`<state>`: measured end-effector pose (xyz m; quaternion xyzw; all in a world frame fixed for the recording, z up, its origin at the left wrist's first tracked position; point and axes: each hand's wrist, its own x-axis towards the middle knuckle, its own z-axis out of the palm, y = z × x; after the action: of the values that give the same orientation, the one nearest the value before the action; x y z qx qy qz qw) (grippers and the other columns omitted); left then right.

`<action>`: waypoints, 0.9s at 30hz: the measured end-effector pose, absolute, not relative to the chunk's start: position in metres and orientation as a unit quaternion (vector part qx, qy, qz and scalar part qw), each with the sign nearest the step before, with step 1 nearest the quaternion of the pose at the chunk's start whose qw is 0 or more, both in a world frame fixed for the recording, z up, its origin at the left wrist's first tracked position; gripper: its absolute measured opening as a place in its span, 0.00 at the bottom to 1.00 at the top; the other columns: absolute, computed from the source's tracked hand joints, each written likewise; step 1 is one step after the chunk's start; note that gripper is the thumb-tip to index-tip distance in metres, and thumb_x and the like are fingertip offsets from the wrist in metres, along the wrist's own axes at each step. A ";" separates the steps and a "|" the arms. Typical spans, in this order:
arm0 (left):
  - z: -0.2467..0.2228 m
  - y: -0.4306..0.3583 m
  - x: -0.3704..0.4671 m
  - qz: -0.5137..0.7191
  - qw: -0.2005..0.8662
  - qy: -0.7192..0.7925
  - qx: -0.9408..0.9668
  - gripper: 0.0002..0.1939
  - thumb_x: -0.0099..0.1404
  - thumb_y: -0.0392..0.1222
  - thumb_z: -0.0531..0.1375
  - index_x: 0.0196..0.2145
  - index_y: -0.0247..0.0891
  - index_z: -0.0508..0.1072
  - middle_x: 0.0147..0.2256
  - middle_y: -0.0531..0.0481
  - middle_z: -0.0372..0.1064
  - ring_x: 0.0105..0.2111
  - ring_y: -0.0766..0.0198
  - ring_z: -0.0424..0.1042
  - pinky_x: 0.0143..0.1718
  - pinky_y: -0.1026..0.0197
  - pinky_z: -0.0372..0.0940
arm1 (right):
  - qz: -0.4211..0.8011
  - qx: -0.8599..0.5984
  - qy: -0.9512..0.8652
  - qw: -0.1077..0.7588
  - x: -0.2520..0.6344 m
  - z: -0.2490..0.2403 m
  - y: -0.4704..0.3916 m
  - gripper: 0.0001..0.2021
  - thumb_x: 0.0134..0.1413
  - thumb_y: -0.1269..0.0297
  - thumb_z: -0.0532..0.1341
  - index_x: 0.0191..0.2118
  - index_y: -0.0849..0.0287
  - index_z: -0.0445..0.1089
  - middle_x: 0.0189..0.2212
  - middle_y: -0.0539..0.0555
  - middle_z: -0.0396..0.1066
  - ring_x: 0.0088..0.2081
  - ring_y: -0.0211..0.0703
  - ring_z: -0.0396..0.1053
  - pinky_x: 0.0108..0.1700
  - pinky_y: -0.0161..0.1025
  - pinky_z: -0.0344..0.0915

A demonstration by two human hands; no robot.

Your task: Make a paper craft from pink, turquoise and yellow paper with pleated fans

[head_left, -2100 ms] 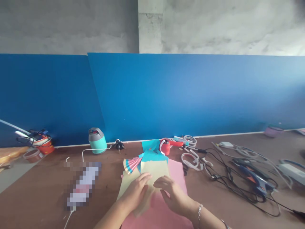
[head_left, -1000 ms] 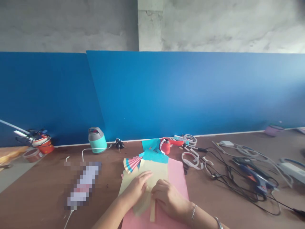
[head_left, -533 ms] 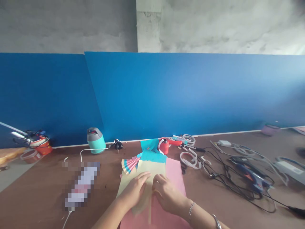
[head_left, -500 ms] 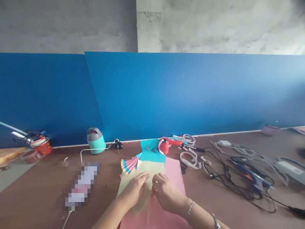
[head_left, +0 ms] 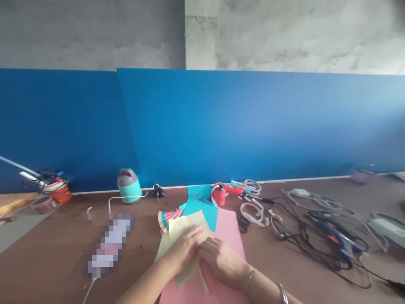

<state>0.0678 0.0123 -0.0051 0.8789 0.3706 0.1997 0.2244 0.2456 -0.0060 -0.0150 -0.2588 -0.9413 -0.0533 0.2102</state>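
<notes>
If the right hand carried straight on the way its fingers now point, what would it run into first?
Most likely the left hand, which lies across its line just past the fingertips of the right hand. Depth is unclear, so I can't tell whether they already touch.

There are 2 hands [head_left: 186, 246] [head_left: 221, 258], apparently 2 cream sheets [head_left: 182, 224] [head_left: 163, 245], 1 pleated fan [head_left: 169, 219], 1 flask [head_left: 129, 189].

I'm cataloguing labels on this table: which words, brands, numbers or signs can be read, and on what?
No text can be read anywhere.
Pixelated device: nothing legible.
Orange bucket: any markings are too blurred.
Blue tool and white block: any lettering is too small or blurred.
Yellow paper and pink paper: no writing shows.
</notes>
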 end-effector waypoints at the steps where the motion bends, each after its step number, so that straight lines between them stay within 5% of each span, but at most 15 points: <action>1: -0.002 0.012 0.067 0.199 0.225 0.362 0.883 0.22 0.62 0.29 0.49 0.52 0.42 0.66 0.57 0.48 0.61 0.59 0.57 0.55 0.62 0.50 0.48 | -0.057 -0.256 -0.943 0.206 0.245 -0.015 -0.006 0.15 0.63 0.72 0.43 0.29 0.60 0.63 0.27 0.53 0.65 0.29 0.40 0.59 0.30 0.38 0.57; 19: -0.006 0.014 0.058 0.190 0.242 0.374 0.875 0.21 0.67 0.35 0.47 0.57 0.44 0.63 0.61 0.49 0.55 0.61 0.60 0.51 0.63 0.49 0.47 | 0.179 -0.294 -0.897 0.278 0.278 0.000 -0.020 0.14 0.53 0.77 0.50 0.35 0.57 0.71 0.33 0.54 0.73 0.37 0.42 0.65 0.41 0.41 0.64; 24: -0.001 0.013 0.059 0.203 0.242 0.348 0.883 0.23 0.66 0.32 0.48 0.55 0.47 0.63 0.59 0.52 0.58 0.60 0.60 0.53 0.62 0.49 0.49 | 0.154 -0.347 -0.882 0.280 0.270 0.003 -0.013 0.21 0.47 0.81 0.49 0.45 0.57 0.68 0.42 0.56 0.70 0.44 0.44 0.63 0.45 0.41 0.64; 27: 0.005 0.011 0.060 0.195 0.247 0.344 0.885 0.21 0.67 0.33 0.47 0.54 0.47 0.64 0.59 0.51 0.59 0.60 0.60 0.55 0.62 0.51 0.49 | 0.103 -0.309 -0.915 0.237 0.262 0.001 -0.007 0.17 0.47 0.80 0.51 0.40 0.58 0.69 0.37 0.56 0.70 0.39 0.44 0.62 0.40 0.41 0.63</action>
<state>0.0602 0.0114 0.0050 0.8847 0.3441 0.1947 0.2470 0.2617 -0.0066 0.0005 -0.3095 -0.9151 0.1026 0.2375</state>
